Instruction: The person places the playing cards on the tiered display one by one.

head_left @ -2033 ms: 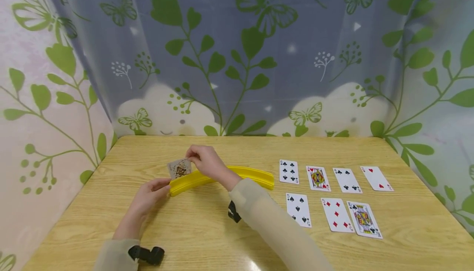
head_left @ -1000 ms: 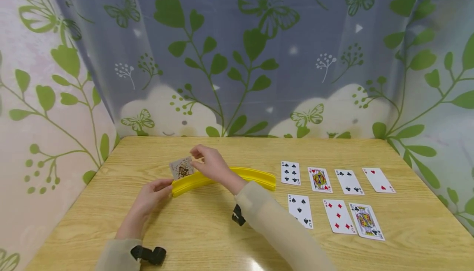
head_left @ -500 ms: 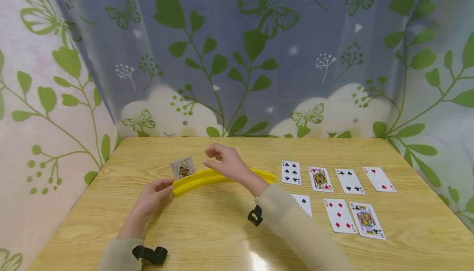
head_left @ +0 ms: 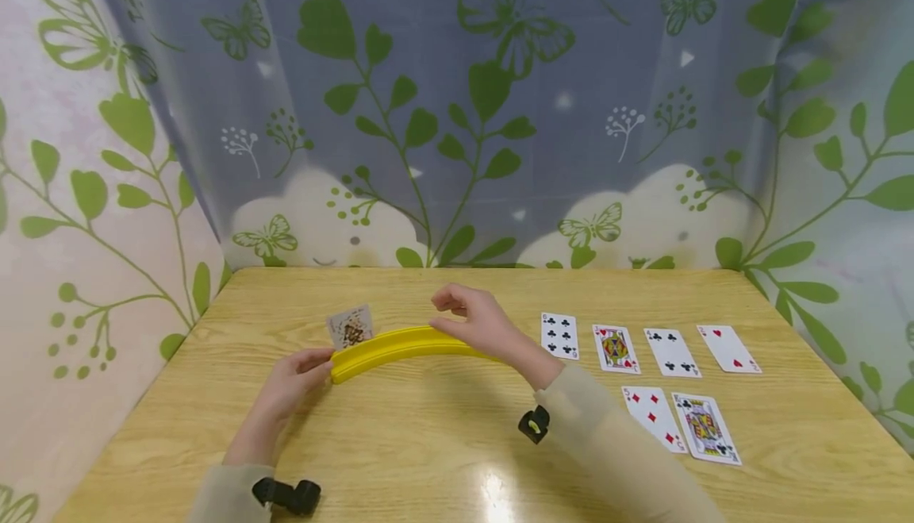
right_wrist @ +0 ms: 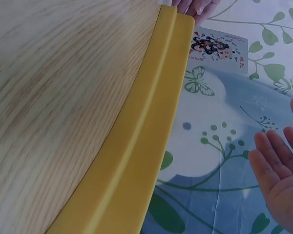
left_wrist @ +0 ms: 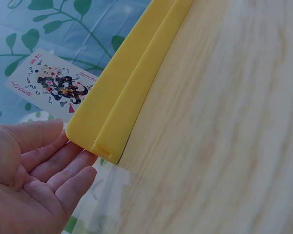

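Two seconds ago we saw the right hand (head_left: 480, 323) at the corner of the joker card (head_left: 350, 327). Now that hand is well apart from the card, over on the right part of the yellow card holder (head_left: 393, 346). The card stands up by itself, a bit tilted, at the left end of the holder, with its low edge hidden. The left hand (head_left: 289, 380) is at that same end, as it was before. The right sleeve (head_left: 614, 436) now covers the spot where we saw a five of spades.

From the head, the card looks like a brown, blurry patch. Both wrist views let us read "JOKER" on it. From the head, the right hand seems to lie over the holder, but its own wrist view shows us a gap between them. There its fingers (right_wrist: 269, 163) are loosely bent, side by side, and hold nothing. The left wrist view shows us bent fingers and a thumb by the holder's corner; we cannot tell if they pinch it.

Only the head view shows us the cards on the right of the table (head_left: 400, 436): the six of clubs (head_left: 559, 336), jack of hearts (head_left: 616, 348), four of clubs (head_left: 673, 352) and two of hearts (head_left: 728, 348) in a row, with the five of diamonds (head_left: 654, 418) and king of clubs (head_left: 707, 428) nearer to us.
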`<state>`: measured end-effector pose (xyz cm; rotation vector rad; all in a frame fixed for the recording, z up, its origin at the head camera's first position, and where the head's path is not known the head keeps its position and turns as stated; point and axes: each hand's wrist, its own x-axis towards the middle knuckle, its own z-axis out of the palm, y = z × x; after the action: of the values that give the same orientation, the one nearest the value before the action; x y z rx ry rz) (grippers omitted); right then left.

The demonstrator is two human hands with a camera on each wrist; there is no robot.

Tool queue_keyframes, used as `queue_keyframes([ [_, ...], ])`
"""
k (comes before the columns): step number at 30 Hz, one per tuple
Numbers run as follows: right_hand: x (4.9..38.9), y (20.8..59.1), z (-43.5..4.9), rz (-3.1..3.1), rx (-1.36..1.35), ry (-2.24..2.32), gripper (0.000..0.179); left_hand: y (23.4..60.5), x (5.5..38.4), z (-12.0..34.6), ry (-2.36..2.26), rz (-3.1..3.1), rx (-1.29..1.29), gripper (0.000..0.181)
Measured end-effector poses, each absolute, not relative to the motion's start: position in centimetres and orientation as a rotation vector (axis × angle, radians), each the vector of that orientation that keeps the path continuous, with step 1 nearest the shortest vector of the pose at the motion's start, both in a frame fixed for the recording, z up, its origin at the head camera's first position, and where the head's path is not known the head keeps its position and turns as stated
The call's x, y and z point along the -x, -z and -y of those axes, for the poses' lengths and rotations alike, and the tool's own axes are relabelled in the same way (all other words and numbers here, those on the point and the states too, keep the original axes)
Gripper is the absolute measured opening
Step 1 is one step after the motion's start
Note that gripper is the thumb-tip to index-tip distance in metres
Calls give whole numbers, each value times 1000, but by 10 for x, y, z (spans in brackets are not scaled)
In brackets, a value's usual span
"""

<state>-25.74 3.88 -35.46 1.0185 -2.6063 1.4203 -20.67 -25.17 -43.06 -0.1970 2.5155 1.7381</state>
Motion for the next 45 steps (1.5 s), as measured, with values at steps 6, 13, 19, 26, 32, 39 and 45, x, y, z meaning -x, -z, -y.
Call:
queue_keyframes([
  [6,254,354,-57,2641,-998,-1390,29,430,205,251,-1747,-2513,200,39],
  [13,252,357,-81,2672,-989,-1341,32,432,205,251,-1731,-2522,192,39],
  [19,251,357,-102,2664,-958,-1330,34,432,205,251,-1733,-2519,187,39],
  [26,253,354,-123,2673,-925,-1326,36,433,205,253,-1729,-2519,174,41],
  [32,257,355,-143,2735,-889,-1303,45,433,206,253,-1728,-2517,180,40],
  [39,262,359,-170,2764,-828,-1284,51,434,207,253,-1738,-2526,151,40],
  [45,263,362,-191,2795,-752,-1241,51,436,209,255,-1727,-2537,154,39],
])
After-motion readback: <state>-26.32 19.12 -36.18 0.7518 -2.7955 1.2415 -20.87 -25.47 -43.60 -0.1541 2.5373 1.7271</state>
